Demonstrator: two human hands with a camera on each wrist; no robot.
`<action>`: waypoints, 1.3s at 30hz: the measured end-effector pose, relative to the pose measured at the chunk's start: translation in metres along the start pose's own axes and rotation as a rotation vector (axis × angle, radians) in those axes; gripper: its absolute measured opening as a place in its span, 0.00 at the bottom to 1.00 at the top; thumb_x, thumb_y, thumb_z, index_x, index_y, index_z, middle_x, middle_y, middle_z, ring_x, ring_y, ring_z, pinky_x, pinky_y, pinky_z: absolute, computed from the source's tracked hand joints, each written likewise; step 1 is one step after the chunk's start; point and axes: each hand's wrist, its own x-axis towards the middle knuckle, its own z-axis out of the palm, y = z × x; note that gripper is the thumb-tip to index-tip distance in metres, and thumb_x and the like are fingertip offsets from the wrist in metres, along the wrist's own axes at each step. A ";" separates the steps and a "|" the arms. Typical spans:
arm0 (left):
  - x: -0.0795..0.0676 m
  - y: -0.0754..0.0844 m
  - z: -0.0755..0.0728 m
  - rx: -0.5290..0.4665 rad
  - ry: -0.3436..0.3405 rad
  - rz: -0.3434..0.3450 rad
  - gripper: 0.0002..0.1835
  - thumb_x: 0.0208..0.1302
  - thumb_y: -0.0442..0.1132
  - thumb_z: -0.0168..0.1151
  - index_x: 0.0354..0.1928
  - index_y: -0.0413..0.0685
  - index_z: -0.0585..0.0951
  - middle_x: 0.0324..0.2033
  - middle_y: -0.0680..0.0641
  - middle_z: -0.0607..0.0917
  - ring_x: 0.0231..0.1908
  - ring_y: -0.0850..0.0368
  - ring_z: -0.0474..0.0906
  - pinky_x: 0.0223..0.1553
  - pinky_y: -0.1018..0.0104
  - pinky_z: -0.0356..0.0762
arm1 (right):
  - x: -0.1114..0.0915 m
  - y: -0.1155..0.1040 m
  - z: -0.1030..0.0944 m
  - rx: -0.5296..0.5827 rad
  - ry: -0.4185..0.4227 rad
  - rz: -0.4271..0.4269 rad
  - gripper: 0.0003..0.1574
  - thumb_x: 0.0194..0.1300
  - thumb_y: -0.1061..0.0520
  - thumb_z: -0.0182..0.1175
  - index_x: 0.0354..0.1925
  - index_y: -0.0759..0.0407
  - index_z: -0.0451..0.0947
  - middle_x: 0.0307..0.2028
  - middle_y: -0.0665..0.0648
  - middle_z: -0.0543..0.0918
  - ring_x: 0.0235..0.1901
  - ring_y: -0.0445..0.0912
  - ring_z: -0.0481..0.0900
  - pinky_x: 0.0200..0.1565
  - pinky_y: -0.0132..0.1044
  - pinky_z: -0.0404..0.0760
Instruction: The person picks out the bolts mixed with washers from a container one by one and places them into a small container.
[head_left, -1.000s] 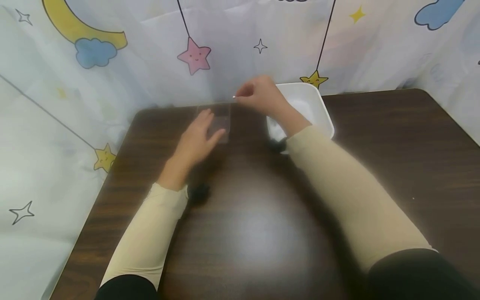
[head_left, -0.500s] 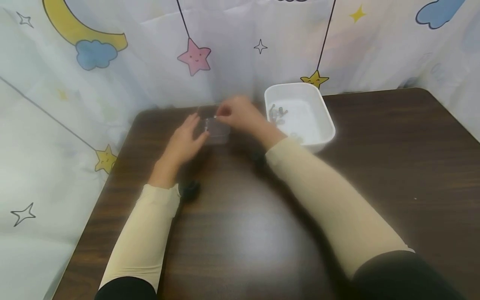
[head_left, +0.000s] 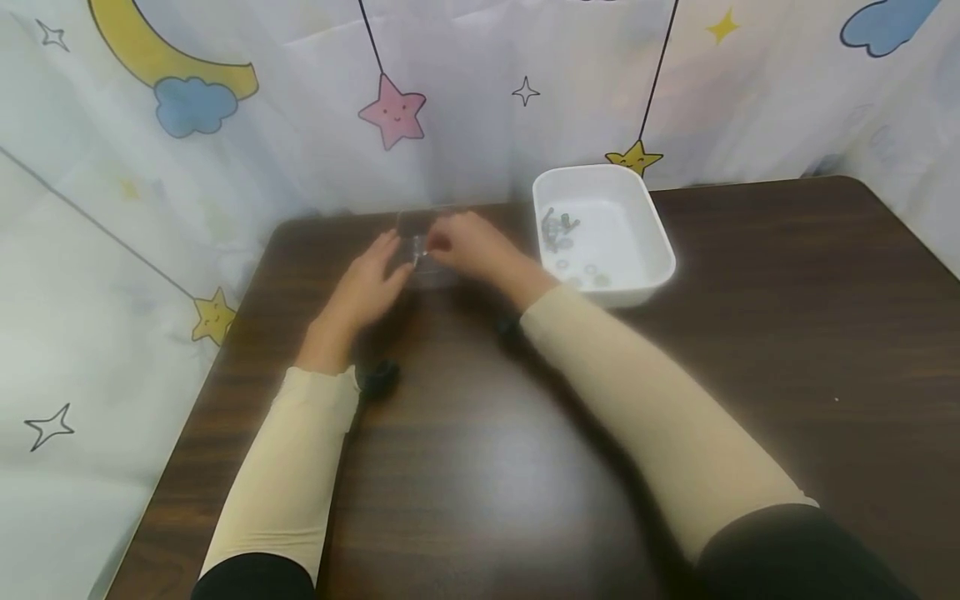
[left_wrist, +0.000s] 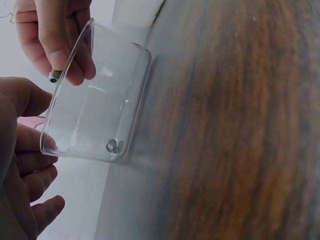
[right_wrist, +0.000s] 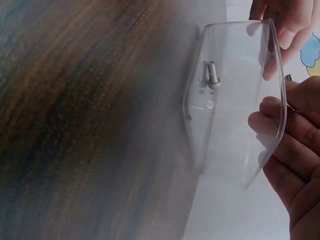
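A small clear plastic container (head_left: 433, 260) stands at the table's far edge, with one screw (left_wrist: 112, 146) lying inside it against the wall. My right hand (head_left: 468, 246) pinches a small metal screw (left_wrist: 54, 76) between thumb and fingertips, right at the container's open rim. My left hand (head_left: 367, 283) rests against the container's left side, its fingers (left_wrist: 30, 162) touching the outside near a corner. In the right wrist view the container (right_wrist: 235, 100) shows the inner screw (right_wrist: 210, 75), and the left hand's fingers (right_wrist: 287, 22) lie behind it.
A white tray (head_left: 656, 242) with several screws and washers (head_left: 558, 229) stands just right of the hands. The dark wooden table (head_left: 787, 292) ends at a star-and-cloud printed curtain (head_left: 225, 167) at the back and left.
My right hand moved left and down from the tray's near side to the container's rim, carrying the screw. The tray's contents came into view. The left hand drew slightly back along the container's side.
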 end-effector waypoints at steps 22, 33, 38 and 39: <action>0.000 -0.006 0.001 -0.049 -0.002 -0.009 0.38 0.74 0.55 0.48 0.77 0.43 0.54 0.78 0.45 0.50 0.77 0.46 0.45 0.77 0.49 0.43 | 0.002 0.001 0.005 -0.062 -0.083 -0.014 0.11 0.66 0.58 0.63 0.47 0.56 0.85 0.45 0.54 0.88 0.47 0.49 0.83 0.56 0.41 0.80; 0.001 -0.007 0.003 -0.041 0.009 0.005 0.38 0.74 0.57 0.47 0.76 0.42 0.54 0.77 0.43 0.51 0.77 0.47 0.46 0.77 0.49 0.44 | 0.002 0.001 0.002 -0.038 -0.133 -0.019 0.13 0.66 0.59 0.60 0.47 0.57 0.85 0.45 0.55 0.87 0.46 0.49 0.83 0.55 0.41 0.81; 0.000 -0.007 0.002 -0.041 0.002 0.003 0.39 0.74 0.58 0.47 0.76 0.42 0.54 0.77 0.44 0.50 0.77 0.47 0.45 0.77 0.49 0.43 | 0.001 0.000 0.000 -0.031 -0.158 -0.013 0.13 0.67 0.59 0.59 0.47 0.57 0.85 0.45 0.55 0.87 0.47 0.49 0.83 0.55 0.41 0.80; 0.000 -0.007 0.002 -0.042 0.002 0.003 0.39 0.74 0.57 0.47 0.77 0.42 0.53 0.78 0.44 0.50 0.77 0.47 0.45 0.77 0.49 0.43 | 0.001 -0.001 -0.001 -0.028 -0.163 -0.011 0.13 0.67 0.59 0.59 0.48 0.57 0.85 0.45 0.55 0.87 0.47 0.49 0.83 0.56 0.41 0.80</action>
